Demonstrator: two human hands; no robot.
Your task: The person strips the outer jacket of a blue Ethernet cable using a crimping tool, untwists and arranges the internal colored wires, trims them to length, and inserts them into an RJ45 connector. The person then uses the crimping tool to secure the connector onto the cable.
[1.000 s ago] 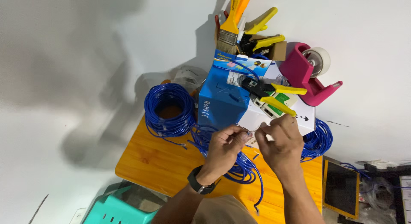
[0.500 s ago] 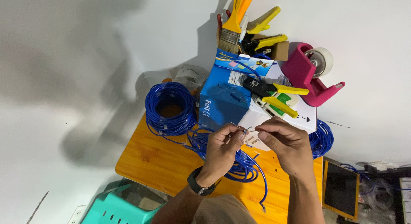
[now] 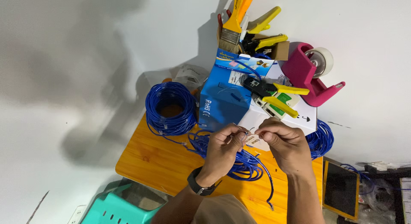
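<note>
We have both hands over the orange wooden table [image 3: 145, 160], fingertips pinched narrow on the stripped end of the blue cable [image 3: 248, 164]: left hand [image 3: 222, 149] and right hand [image 3: 286, 146] nearly touching, thin wires between them. Looks like mid-prep: jacket off, no plug fitted that we can see; crimping tool [image 3: 274, 93] untouched on the white box [image 3: 299, 119]. Blue carton [image 3: 222, 100] stands behind the hands, small colourful label on its top flap. Coiled blue cable bundle [image 3: 169, 108] left of it, pink tape dispenser [image 3: 308, 76] right.
</note>
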